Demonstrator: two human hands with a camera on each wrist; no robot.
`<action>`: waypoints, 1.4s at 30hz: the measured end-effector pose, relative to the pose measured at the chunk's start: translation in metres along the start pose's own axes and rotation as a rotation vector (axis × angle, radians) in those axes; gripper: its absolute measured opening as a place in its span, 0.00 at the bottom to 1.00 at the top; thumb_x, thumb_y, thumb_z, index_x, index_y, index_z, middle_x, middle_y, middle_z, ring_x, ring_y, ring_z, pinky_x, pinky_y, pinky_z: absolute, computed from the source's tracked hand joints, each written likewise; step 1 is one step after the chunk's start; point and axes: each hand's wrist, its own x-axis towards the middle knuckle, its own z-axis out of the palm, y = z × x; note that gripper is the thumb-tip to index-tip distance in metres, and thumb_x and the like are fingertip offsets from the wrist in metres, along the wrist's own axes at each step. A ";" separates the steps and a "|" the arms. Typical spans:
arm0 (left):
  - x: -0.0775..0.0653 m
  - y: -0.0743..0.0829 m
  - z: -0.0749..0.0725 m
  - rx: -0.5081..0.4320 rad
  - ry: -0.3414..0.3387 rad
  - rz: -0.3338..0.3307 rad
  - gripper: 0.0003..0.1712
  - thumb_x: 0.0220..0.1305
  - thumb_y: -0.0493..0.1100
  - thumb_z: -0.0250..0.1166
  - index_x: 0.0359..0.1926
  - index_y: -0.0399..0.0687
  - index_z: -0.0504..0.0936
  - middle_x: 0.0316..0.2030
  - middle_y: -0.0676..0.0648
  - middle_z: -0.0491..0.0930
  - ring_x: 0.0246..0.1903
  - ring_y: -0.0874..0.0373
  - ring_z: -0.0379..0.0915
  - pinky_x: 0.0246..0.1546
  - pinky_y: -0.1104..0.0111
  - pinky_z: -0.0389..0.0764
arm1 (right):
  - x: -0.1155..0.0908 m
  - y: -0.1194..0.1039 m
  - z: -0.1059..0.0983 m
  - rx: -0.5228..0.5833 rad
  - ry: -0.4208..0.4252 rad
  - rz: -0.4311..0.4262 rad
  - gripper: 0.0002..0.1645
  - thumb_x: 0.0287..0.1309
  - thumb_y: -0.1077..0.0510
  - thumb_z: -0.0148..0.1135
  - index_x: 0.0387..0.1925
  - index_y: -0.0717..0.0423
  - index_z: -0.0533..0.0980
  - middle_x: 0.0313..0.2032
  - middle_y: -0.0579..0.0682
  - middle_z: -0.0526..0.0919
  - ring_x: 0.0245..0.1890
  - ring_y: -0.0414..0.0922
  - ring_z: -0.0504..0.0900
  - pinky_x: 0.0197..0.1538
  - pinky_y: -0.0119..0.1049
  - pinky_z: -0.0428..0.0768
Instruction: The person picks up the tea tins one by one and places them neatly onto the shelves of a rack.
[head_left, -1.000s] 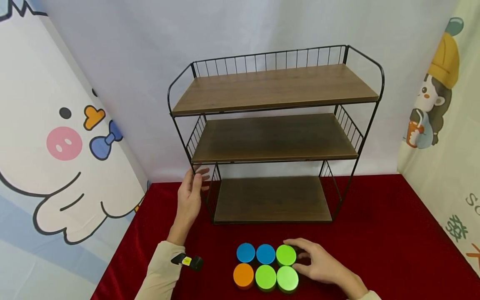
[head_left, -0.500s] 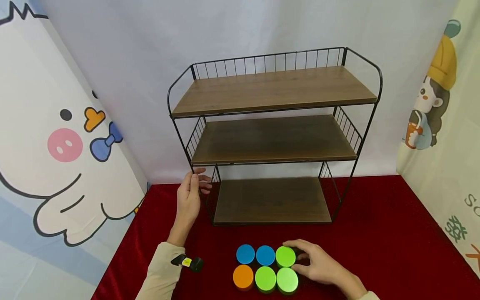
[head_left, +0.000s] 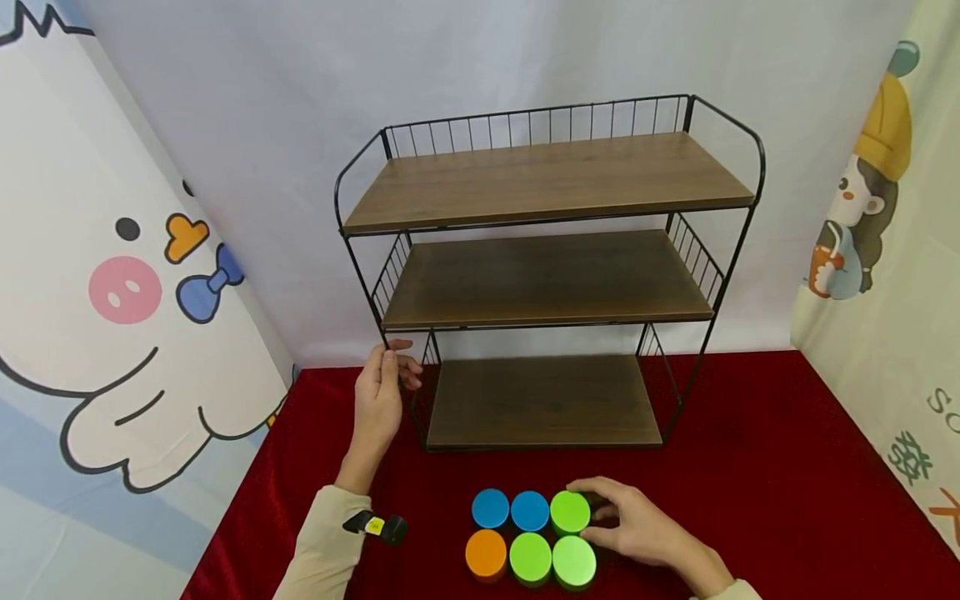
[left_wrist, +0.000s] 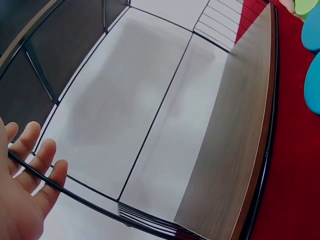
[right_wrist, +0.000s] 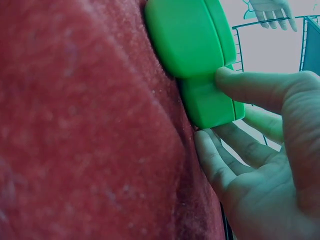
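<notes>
Left hand [head_left: 377, 404] curls loosely round one side of the shelf rack [head_left: 547, 279]; six round tubs [head_left: 530, 554] stand on the red desk [head_left: 750, 458], seemingly none lifted yet; back-right green tub [head_left: 570, 510] is lightly pinched by the right hand [head_left: 633, 525].

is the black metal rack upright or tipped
Upright: the rack stands on the red cloth, its three brown wooden shelves stacked one above another.

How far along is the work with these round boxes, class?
Looks done: six round boxes stand in two rows on red cloth. In hand: the right hand grips the back green box; the left hand touches the rack. Probably left: shelving, since no box is on the rack.
</notes>
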 end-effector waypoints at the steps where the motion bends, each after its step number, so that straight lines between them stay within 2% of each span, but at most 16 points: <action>1: 0.000 0.000 0.000 0.002 0.004 -0.002 0.20 0.85 0.40 0.42 0.56 0.31 0.77 0.33 0.31 0.82 0.26 0.52 0.79 0.32 0.68 0.82 | 0.000 0.000 0.000 0.002 0.001 0.001 0.32 0.66 0.53 0.70 0.66 0.60 0.72 0.62 0.63 0.77 0.53 0.40 0.81 0.51 0.33 0.85; 10: -0.003 -0.002 0.005 0.035 0.019 -0.025 0.19 0.84 0.34 0.39 0.57 0.27 0.74 0.30 0.30 0.76 0.25 0.42 0.72 0.28 0.65 0.79 | 0.000 0.000 0.000 0.029 0.006 0.008 0.32 0.67 0.54 0.70 0.67 0.61 0.71 0.62 0.63 0.77 0.53 0.40 0.82 0.51 0.33 0.85; 18: -0.005 -0.007 0.005 0.040 0.021 -0.039 0.18 0.84 0.36 0.39 0.57 0.31 0.74 0.29 0.33 0.74 0.25 0.50 0.70 0.29 0.70 0.77 | 0.002 -0.003 -0.004 0.041 0.025 0.028 0.33 0.66 0.54 0.70 0.68 0.61 0.70 0.63 0.63 0.76 0.55 0.41 0.82 0.53 0.33 0.84; 24: -0.010 -0.001 0.007 0.046 0.008 -0.018 0.18 0.83 0.32 0.38 0.56 0.26 0.73 0.29 0.30 0.74 0.25 0.40 0.70 0.28 0.61 0.78 | 0.005 -0.010 -0.012 0.063 0.073 0.010 0.34 0.65 0.56 0.71 0.68 0.62 0.70 0.63 0.63 0.75 0.53 0.37 0.82 0.53 0.33 0.85; 28: -0.011 0.003 0.008 0.035 0.007 -0.015 0.18 0.83 0.32 0.38 0.56 0.25 0.73 0.29 0.28 0.74 0.26 0.36 0.69 0.28 0.62 0.78 | 0.007 -0.016 -0.017 0.050 0.110 -0.033 0.34 0.64 0.57 0.72 0.67 0.63 0.70 0.62 0.63 0.76 0.54 0.37 0.82 0.53 0.35 0.85; 30: -0.012 -0.001 0.008 0.037 0.007 -0.020 0.19 0.83 0.33 0.38 0.56 0.26 0.73 0.29 0.30 0.75 0.26 0.37 0.70 0.29 0.65 0.77 | 0.007 -0.018 -0.019 0.039 0.125 -0.052 0.34 0.64 0.58 0.72 0.67 0.64 0.70 0.62 0.64 0.76 0.55 0.37 0.81 0.53 0.36 0.86; 35: -0.012 -0.016 0.006 0.048 -0.001 -0.008 0.20 0.85 0.38 0.39 0.57 0.30 0.74 0.29 0.34 0.76 0.27 0.43 0.71 0.30 0.69 0.77 | 0.007 -0.025 -0.023 0.033 0.152 -0.028 0.35 0.64 0.57 0.73 0.68 0.64 0.70 0.62 0.62 0.76 0.55 0.38 0.82 0.54 0.35 0.85; 42: -0.014 -0.019 0.006 0.051 -0.008 0.008 0.20 0.85 0.38 0.39 0.56 0.30 0.75 0.28 0.34 0.76 0.26 0.43 0.71 0.29 0.69 0.77 | 0.007 -0.035 -0.027 0.021 0.180 -0.044 0.35 0.63 0.57 0.73 0.67 0.62 0.71 0.62 0.62 0.77 0.56 0.39 0.82 0.54 0.35 0.85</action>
